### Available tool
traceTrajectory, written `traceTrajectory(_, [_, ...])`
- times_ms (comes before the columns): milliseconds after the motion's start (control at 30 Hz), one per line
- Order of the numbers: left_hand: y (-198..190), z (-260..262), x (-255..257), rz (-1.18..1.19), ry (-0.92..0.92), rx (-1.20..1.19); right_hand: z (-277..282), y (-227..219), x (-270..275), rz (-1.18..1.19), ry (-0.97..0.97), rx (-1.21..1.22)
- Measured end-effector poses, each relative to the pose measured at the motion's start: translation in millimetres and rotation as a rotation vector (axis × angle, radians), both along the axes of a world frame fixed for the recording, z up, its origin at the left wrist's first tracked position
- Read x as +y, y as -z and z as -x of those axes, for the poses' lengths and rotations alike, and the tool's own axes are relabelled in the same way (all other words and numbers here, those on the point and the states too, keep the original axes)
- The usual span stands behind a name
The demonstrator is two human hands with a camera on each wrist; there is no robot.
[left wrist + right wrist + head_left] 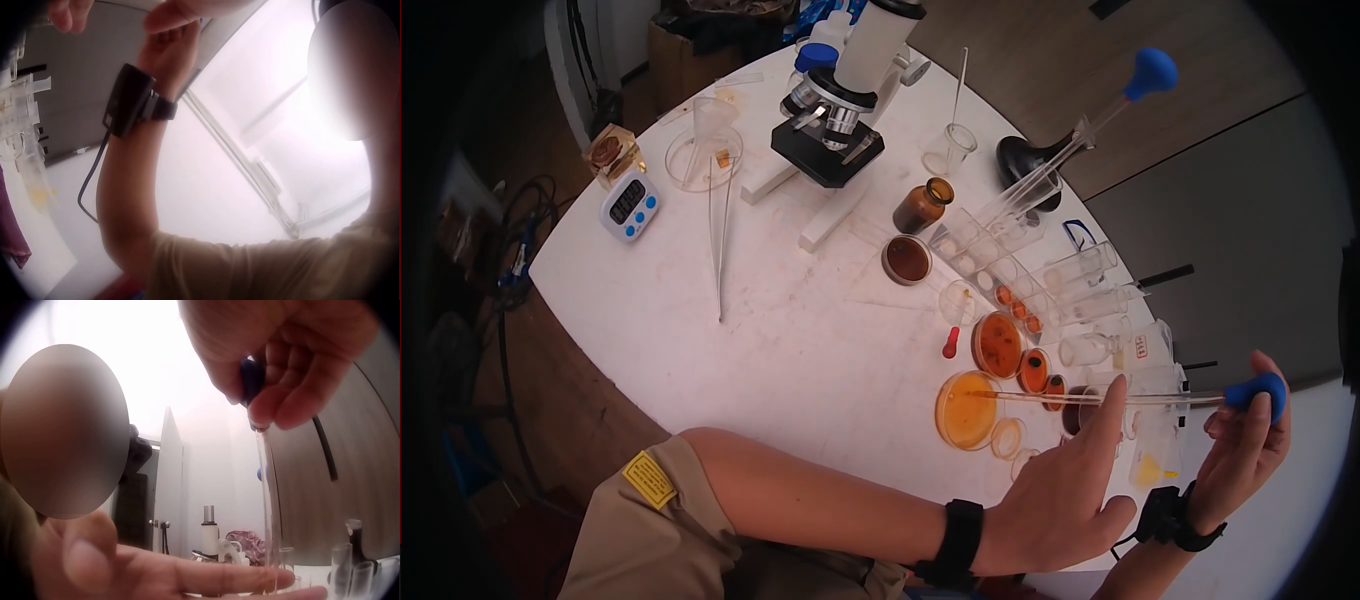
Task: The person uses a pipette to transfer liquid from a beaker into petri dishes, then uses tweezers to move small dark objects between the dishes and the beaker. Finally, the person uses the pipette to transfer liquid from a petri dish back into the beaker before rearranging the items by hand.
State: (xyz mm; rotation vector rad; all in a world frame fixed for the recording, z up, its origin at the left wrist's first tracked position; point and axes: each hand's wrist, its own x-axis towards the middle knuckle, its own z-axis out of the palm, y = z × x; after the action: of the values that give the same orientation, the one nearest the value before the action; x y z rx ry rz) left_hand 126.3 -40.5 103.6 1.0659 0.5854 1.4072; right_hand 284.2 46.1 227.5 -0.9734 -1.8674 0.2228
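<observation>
My right hand (1250, 440) pinches the blue bulb (1262, 394) of a long glass pipette (1170, 400), whose tip is at a petri dish of yellow-orange liquid (967, 425). My left hand (1055, 500) has its index finger extended across the pipette's middle; whether it touches the glass is unclear. In the right wrist view, the bulb (252, 381) is between the right hand's (287, 356) thumb and fingers, with the glass tube (267, 500) hanging down to the left hand's (162, 572) straight fingers. The left wrist view shows the right hand (169, 59) beyond blurred left fingertips.
Orange dishes (1000, 345), a dark red dish (907, 260), an amber bottle (923, 207) and a tube rack (990, 255) stand near the pipette. Farther off are a microscope (830, 130), tweezers (720, 240) and a timer (630, 205). A red rubber bulb (951, 343) lies beside the dishes.
</observation>
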Motion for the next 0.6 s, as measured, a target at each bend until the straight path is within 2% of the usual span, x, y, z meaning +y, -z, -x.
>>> traceTrajectory(367, [0.8,-2.5,-0.7,-0.012,-0.021,0.017,-0.7,-1.7,-1.7,-0.019,0.02,-0.019])
traceTrajectory(467, [0.7,-2.2,-0.7,-0.017,-0.025,0.008,-1.1,-2.2,-2.2,-0.026,-0.028,-0.081])
traceTrajectory(600, [1.0,-2.5,-0.6,-0.02,-0.032,0.009,0.7,-2.2,-1.8,-0.027,0.042,-0.037])
